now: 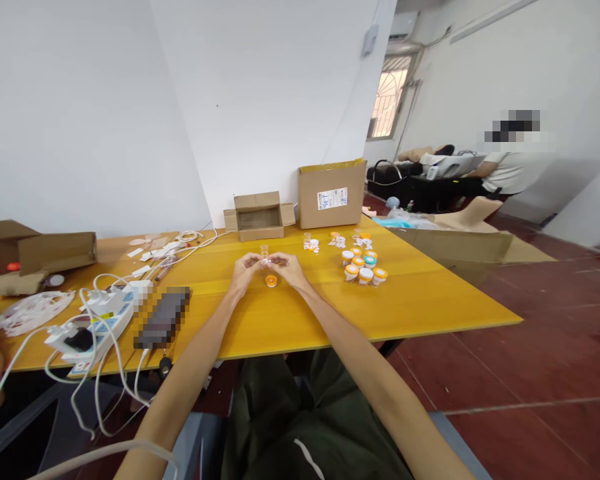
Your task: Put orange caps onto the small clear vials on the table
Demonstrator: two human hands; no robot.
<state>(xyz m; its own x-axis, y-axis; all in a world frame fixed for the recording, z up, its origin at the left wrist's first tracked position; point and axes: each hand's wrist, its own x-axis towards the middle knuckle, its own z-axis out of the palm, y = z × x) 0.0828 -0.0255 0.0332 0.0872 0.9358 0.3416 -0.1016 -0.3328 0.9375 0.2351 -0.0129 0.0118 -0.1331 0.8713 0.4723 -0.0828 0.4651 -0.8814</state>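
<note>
My left hand (247,269) and my right hand (286,268) meet over the table, both closed, fingertips pinched together. Between them is a small white piece (267,262), too small to make out its kind. Just behind the fingertips stands a small clear jar (265,250) without a cap. An orange screw cap (271,281) lies on the table just in front of the hands.
To the right stand several capped jars (365,275). Behind them are heaps of white pieces (311,246) beside small jars. Cardboard boxes (330,197) line the wall. A power strip (125,313), cables and a phone (164,317) occupy the left. A person (510,170) sits at far right.
</note>
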